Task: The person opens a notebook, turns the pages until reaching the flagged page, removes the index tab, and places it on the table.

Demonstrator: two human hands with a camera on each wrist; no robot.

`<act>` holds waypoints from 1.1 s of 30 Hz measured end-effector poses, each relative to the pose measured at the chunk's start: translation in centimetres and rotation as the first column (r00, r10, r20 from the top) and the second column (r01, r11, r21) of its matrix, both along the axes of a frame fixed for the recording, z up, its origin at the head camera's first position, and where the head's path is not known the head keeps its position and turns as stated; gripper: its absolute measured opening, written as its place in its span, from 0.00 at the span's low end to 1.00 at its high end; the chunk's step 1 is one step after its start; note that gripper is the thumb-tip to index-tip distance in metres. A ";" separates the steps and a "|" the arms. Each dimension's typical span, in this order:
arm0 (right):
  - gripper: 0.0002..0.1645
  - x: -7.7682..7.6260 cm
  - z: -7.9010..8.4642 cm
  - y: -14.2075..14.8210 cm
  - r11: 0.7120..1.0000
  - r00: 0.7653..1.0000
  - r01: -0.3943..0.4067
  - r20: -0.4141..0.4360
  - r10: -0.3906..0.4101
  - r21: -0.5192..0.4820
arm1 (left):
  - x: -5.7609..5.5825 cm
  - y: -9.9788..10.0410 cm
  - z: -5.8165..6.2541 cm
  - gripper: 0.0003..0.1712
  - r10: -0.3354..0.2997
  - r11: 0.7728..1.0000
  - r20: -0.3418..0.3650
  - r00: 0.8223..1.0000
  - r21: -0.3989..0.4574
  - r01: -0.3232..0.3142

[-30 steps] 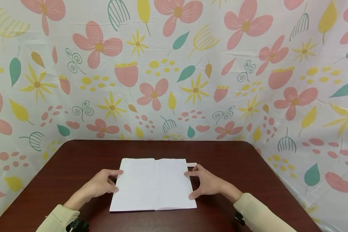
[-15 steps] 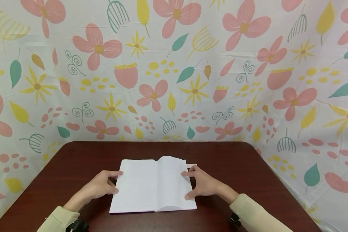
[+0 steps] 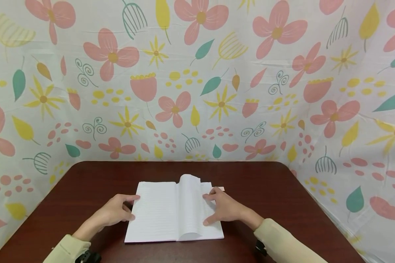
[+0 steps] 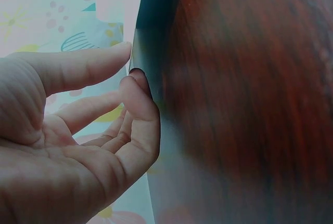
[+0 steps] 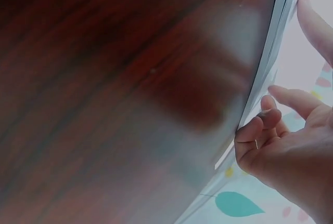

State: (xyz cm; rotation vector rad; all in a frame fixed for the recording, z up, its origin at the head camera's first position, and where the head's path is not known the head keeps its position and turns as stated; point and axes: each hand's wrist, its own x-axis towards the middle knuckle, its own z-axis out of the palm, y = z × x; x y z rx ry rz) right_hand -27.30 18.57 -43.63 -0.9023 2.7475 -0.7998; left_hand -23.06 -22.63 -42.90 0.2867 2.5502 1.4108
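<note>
An open lined notebook lies on the dark brown table. My left hand holds its left edge, index finger and thumb spread apart on the margin. In the left wrist view the thumb tip touches the edge, with a curled finger beside it. At the right side, my right hand rests its index finger and thumb on the pages. Just left of those fingertips a loose page bulges up in a curve. The right wrist view shows the remaining fingers bent against the notebook's edge.
A short white strip sticks out past the notebook's upper right, partly behind my right hand. The table has rounded far corners. Flower-patterned cloth hangs behind it and along the sides.
My right hand has slid left across the right-hand side, and a page that lay nearly flat now arches up towards the spine. The left hand stays at the left edge.
</note>
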 end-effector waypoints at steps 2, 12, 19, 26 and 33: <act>0.57 -0.1 -0.1 -0.2 1.000 1.000 0.010 0.002 -0.010 0.009 | 0.0 0.0 0.0 0.39 0.002 1.000 0.000 1.000 0.000 -0.002; 0.57 -0.4 0.0 -1.0 1.000 1.000 0.014 0.010 -0.013 -0.014 | 0.1 0.1 0.2 0.39 -0.019 1.000 -0.001 1.000 0.010 0.019; 0.54 -0.6 0.5 -1.3 0.992 0.996 0.021 0.084 -0.011 -0.123 | -0.2 0.0 0.2 0.39 -0.020 1.000 -0.006 1.000 0.009 0.020; 0.50 -0.8 0.7 -1.6 0.969 0.987 -0.011 0.152 0.050 -0.247 | -0.2 0.0 0.2 0.39 -0.003 1.000 0.000 1.000 -0.001 0.003; 0.49 -0.6 1.0 -2.6 0.951 0.984 -0.008 0.164 0.062 -0.310 | -0.2 -0.1 0.1 0.39 -0.008 1.000 -0.005 1.000 0.000 0.008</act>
